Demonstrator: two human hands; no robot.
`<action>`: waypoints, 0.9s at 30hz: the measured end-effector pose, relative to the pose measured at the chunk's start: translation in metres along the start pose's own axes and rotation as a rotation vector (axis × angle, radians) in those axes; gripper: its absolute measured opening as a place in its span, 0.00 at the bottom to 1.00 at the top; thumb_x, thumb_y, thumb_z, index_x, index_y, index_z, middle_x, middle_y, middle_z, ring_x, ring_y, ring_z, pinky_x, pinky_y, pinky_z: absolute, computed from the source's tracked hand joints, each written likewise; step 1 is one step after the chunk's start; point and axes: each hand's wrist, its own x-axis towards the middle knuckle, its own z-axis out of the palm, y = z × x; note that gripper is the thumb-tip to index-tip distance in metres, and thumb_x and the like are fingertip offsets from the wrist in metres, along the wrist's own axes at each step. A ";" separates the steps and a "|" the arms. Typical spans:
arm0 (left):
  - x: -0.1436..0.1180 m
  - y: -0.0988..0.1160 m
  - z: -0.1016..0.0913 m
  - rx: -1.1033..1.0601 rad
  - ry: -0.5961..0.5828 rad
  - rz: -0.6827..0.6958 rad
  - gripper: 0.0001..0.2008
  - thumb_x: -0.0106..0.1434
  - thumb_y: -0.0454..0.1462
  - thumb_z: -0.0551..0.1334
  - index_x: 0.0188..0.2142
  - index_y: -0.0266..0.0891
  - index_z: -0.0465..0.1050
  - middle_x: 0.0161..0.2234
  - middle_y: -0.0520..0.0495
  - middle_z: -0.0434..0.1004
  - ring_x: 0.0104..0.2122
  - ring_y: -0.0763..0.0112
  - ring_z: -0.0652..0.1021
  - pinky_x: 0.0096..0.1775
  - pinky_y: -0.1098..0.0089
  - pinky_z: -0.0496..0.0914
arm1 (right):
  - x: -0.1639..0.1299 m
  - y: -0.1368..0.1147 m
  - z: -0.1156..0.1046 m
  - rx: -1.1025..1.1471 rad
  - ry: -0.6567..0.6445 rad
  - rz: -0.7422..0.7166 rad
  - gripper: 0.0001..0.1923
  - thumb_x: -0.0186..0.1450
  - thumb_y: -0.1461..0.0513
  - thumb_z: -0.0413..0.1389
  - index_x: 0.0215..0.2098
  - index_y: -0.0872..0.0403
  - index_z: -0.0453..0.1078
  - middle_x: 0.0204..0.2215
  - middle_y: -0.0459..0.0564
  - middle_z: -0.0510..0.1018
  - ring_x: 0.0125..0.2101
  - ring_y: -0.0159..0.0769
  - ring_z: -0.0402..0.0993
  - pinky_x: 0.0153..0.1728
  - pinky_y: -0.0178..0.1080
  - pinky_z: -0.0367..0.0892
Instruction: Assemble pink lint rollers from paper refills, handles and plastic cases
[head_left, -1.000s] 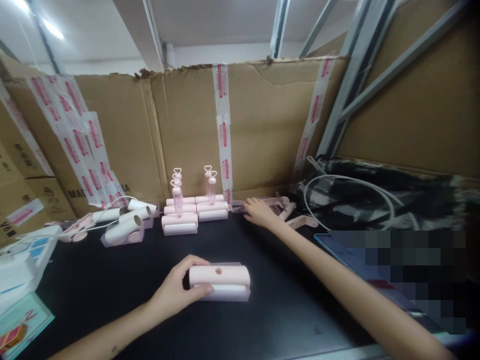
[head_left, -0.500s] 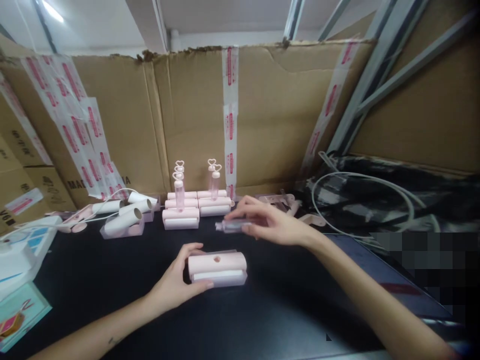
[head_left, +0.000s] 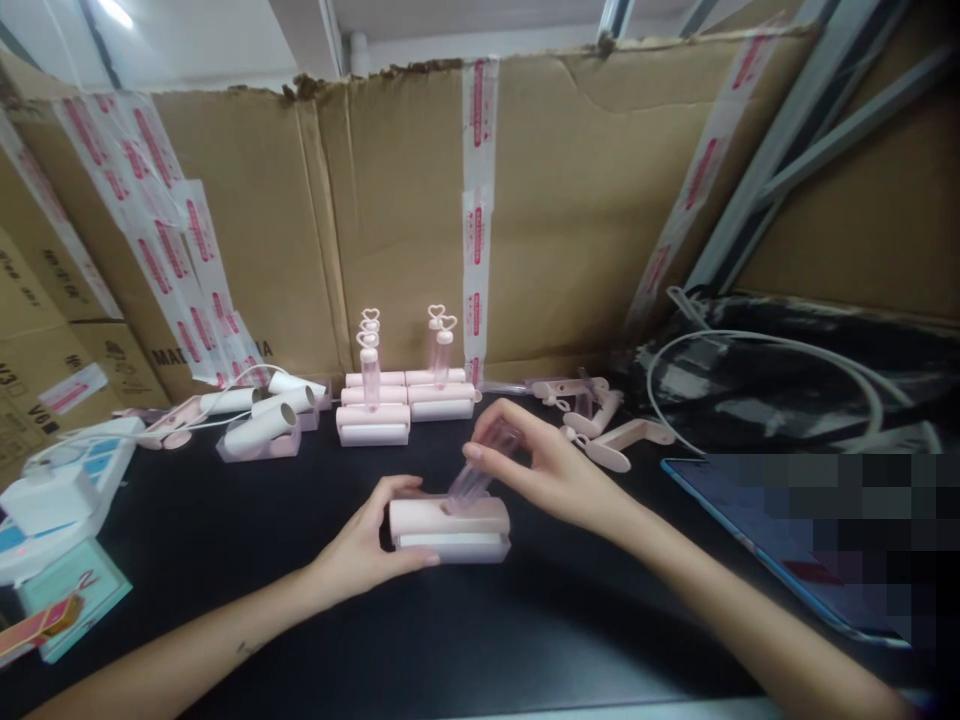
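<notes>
My left hand (head_left: 365,548) grips the left end of the pink roller case (head_left: 450,526), thumb along its front edge and fingers curled over its top, so the case is pinched between them. The case lies flat on the black table (head_left: 225,560), long side across my view. My right hand (head_left: 551,470) holds a clear pink handle (head_left: 482,470) just above the case, thumb and fingers closed around its upper part. The handle is tilted, lower end down and left, and that end meets the top of the case near its middle; whether it sits inside a hole I cannot tell.

Behind the case, near the cardboard wall (head_left: 405,220), stand finished rollers (head_left: 405,405) in stacked rows, with heart-topped handles upright. Left of the case, well apart, lie white paper rolls (head_left: 262,425) in clear trays. Right of the case and behind my right hand lie loose pink parts (head_left: 600,425). Further right sit a black bag (head_left: 787,385) with a white cord (head_left: 757,345) looped over it and, nearer me, a blue-edged tablet (head_left: 750,530). At the far left edge of the table lie white and teal boxes (head_left: 60,500).
</notes>
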 end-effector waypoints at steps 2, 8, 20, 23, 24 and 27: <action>0.000 0.001 0.000 0.014 -0.023 -0.009 0.34 0.50 0.41 0.68 0.54 0.41 0.56 0.52 0.42 0.67 0.53 0.58 0.68 0.55 0.59 0.61 | 0.000 0.002 0.001 0.007 -0.048 -0.010 0.11 0.63 0.54 0.54 0.33 0.53 0.62 0.26 0.44 0.73 0.26 0.32 0.71 0.29 0.34 0.66; 0.000 0.003 -0.001 0.031 -0.027 -0.014 0.34 0.50 0.42 0.68 0.54 0.41 0.56 0.53 0.42 0.67 0.55 0.57 0.67 0.56 0.58 0.60 | 0.014 -0.011 -0.013 -0.048 -0.303 -0.143 0.09 0.63 0.57 0.54 0.35 0.55 0.65 0.30 0.47 0.75 0.30 0.33 0.72 0.32 0.35 0.66; 0.007 0.000 -0.007 -0.081 -0.075 0.039 0.35 0.47 0.39 0.71 0.52 0.40 0.57 0.48 0.42 0.72 0.50 0.58 0.71 0.53 0.59 0.62 | 0.048 -0.034 -0.030 -0.215 -0.760 -0.160 0.10 0.60 0.59 0.58 0.37 0.56 0.71 0.30 0.47 0.78 0.29 0.31 0.73 0.29 0.30 0.64; 0.009 0.002 -0.013 -0.056 -0.127 0.052 0.36 0.46 0.38 0.71 0.52 0.40 0.58 0.49 0.41 0.71 0.51 0.59 0.70 0.54 0.59 0.60 | 0.051 -0.032 -0.030 -0.205 -0.765 -0.163 0.12 0.60 0.57 0.58 0.38 0.56 0.72 0.31 0.48 0.79 0.29 0.31 0.73 0.28 0.30 0.64; 0.010 0.003 -0.016 -0.041 -0.144 0.053 0.36 0.46 0.38 0.71 0.52 0.40 0.58 0.49 0.41 0.71 0.52 0.59 0.70 0.55 0.59 0.60 | 0.053 -0.033 -0.030 -0.212 -0.777 -0.165 0.12 0.60 0.57 0.58 0.38 0.56 0.72 0.30 0.48 0.79 0.29 0.31 0.73 0.28 0.30 0.64; 0.017 0.005 -0.024 -0.022 -0.217 0.048 0.36 0.46 0.38 0.71 0.53 0.41 0.59 0.49 0.42 0.70 0.52 0.59 0.69 0.55 0.58 0.59 | 0.058 -0.039 -0.026 -0.231 -0.836 -0.185 0.10 0.60 0.58 0.58 0.36 0.56 0.72 0.28 0.46 0.78 0.27 0.30 0.72 0.26 0.29 0.62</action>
